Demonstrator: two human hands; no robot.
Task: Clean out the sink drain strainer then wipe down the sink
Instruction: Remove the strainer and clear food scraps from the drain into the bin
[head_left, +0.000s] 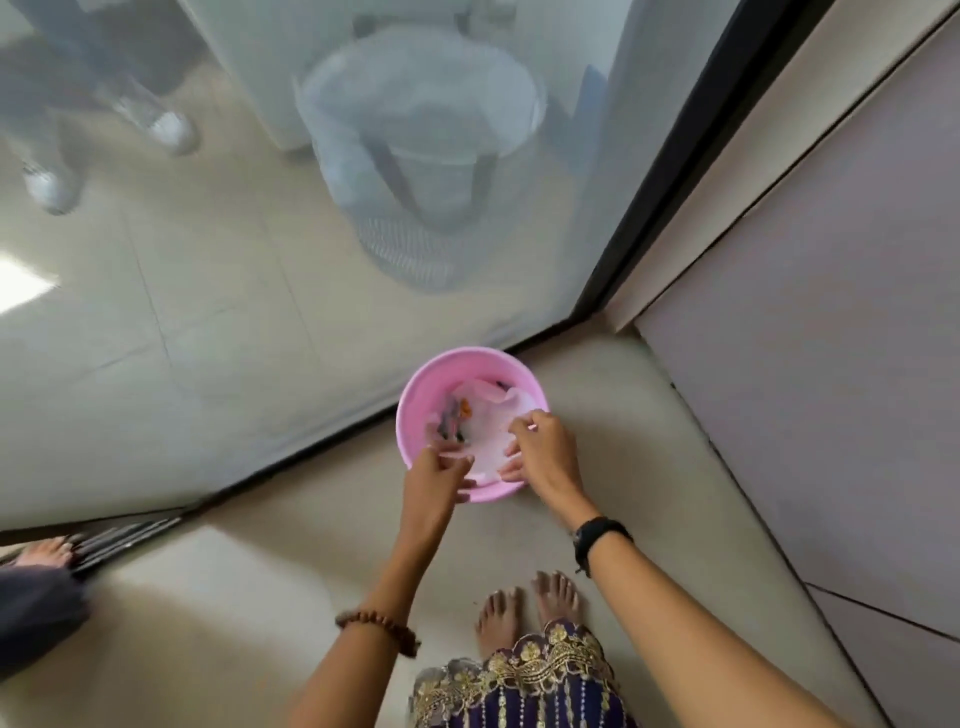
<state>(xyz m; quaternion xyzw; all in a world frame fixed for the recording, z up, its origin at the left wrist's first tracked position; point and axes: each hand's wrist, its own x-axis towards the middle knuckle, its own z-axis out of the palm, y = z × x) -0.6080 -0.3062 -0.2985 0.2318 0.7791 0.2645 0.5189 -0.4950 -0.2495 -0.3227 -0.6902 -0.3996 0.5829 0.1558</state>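
Pink bin (415, 387) holds scraps; both hands (436, 475) pinch its white liner (493, 447).

Two bare arms, no sleeves. Left hand (434, 475) with a string of round brown wooden beads (378, 629) on the wrist. Right hand (543, 449) with a black band (600, 538) on the wrist, like a watch. Long dark purple skirt (519, 686) below, with shiny gold flower trim in wavy rows and thin gold lines running down. Bare feet (527, 605), no shoes, toes side by side.
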